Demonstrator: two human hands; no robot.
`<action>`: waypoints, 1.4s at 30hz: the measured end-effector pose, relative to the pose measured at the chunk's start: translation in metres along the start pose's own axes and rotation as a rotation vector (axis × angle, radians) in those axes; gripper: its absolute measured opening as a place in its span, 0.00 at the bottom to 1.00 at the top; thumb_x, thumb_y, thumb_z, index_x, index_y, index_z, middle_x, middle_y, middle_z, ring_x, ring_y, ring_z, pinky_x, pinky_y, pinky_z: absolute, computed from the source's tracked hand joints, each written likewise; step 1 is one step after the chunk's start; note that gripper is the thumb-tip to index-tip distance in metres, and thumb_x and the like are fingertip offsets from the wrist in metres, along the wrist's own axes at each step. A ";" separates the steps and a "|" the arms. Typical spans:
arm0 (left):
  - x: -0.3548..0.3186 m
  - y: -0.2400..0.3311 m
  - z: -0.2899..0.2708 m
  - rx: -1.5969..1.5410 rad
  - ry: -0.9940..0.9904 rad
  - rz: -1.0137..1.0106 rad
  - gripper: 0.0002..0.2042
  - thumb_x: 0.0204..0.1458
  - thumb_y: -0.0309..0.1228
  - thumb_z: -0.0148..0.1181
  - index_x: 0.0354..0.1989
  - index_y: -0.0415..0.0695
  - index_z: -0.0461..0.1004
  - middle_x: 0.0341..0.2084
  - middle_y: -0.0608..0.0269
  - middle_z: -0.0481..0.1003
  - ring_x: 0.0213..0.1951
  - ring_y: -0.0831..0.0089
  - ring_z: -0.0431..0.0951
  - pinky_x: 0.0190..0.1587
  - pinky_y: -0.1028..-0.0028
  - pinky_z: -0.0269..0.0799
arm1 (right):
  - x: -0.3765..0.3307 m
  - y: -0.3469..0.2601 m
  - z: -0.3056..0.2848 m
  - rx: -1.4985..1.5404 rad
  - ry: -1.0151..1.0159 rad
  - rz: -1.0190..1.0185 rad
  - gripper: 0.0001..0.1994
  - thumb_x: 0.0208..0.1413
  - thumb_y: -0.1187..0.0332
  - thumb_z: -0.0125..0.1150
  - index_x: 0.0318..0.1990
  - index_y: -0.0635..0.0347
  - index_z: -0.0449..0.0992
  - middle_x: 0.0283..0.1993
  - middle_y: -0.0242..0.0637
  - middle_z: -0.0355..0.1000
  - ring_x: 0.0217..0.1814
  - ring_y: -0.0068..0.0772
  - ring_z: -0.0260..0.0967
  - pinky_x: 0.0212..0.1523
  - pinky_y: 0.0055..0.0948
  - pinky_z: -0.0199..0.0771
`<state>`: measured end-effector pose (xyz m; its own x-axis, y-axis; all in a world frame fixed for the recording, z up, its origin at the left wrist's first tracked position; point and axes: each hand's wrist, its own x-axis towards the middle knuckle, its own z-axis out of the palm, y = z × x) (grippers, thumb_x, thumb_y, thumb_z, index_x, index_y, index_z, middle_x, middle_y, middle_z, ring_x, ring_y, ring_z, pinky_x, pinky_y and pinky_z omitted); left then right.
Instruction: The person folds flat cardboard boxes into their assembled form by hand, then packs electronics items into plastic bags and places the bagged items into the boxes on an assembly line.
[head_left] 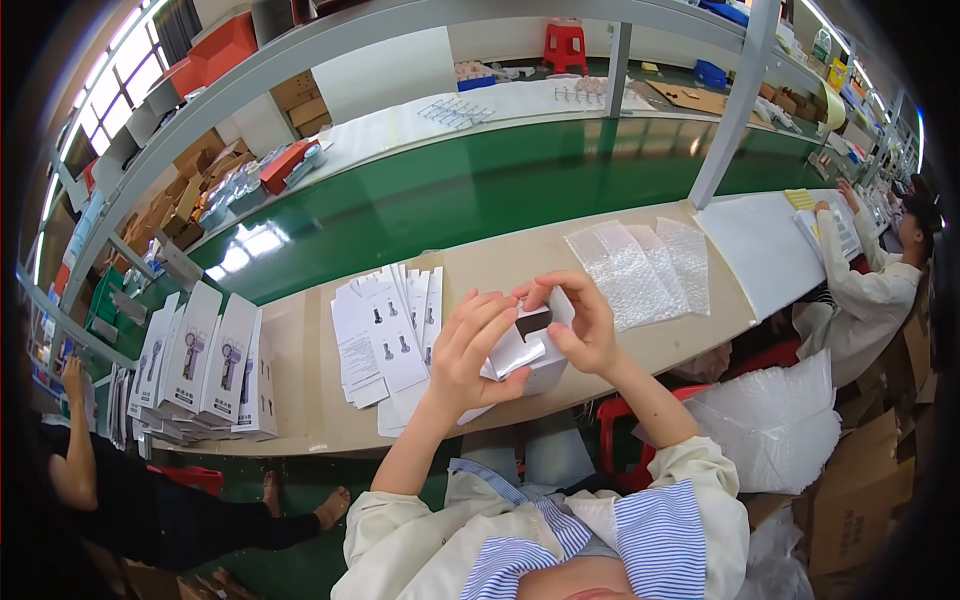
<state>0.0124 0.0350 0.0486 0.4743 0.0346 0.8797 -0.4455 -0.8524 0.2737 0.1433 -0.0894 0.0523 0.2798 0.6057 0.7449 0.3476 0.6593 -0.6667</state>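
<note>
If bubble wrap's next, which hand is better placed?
Probably the right hand: it's nearer the bubble-wrap sheets. The left hand is across the white box, nearer the printed papers.

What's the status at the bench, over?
Left hand and right hand gripping white, open-topped cardboard box. White printed paper sheets lie left, translucent bubble-wrap sheets right. No obstruction seen between hands and box.

Two hands: left hand (465, 350), right hand (585, 330). One white box (548, 375) between them. Left of left hand, at least four printed boxes (190, 350) standing. Beyond right hand, bubble-wrap sheets (635, 275), perhaps three, overlap blurring count. Co-workers: one (150, 510) far left of left hand, one (870, 290) far right of right hand.
</note>
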 end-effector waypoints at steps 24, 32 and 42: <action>0.006 0.028 -0.002 -0.268 0.102 -0.530 0.35 0.39 0.30 0.68 0.58 0.40 0.58 0.49 0.48 0.69 0.51 0.61 0.70 0.55 0.63 0.65 | 0.050 -0.032 -0.031 -0.257 -0.428 0.084 0.12 0.43 0.79 0.56 0.38 0.62 0.71 0.36 0.36 0.71 0.35 0.32 0.69 0.41 0.31 0.68; -0.003 0.019 -0.001 -0.114 0.139 -0.255 0.24 0.39 0.29 0.68 0.47 0.38 0.69 0.50 0.47 0.70 0.51 0.58 0.71 0.54 0.63 0.66 | 0.054 -0.041 -0.017 -0.586 -0.577 0.077 0.18 0.46 0.78 0.51 0.48 0.63 0.65 0.37 0.39 0.69 0.37 0.32 0.69 0.45 0.32 0.67; 0.015 0.027 -0.021 0.058 -0.149 -0.228 0.18 0.33 0.28 0.70 0.36 0.36 0.76 0.46 0.47 0.72 0.48 0.57 0.74 0.47 0.67 0.71 | 0.004 0.003 0.010 -0.206 0.114 -0.103 0.16 0.57 0.64 0.49 0.49 0.65 0.69 0.42 0.45 0.67 0.42 0.38 0.69 0.44 0.34 0.70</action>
<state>-0.0087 0.0230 0.0773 0.6655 0.1559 0.7299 -0.2721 -0.8599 0.4318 0.1369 -0.0808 0.0535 0.3284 0.4779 0.8148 0.5513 0.6035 -0.5761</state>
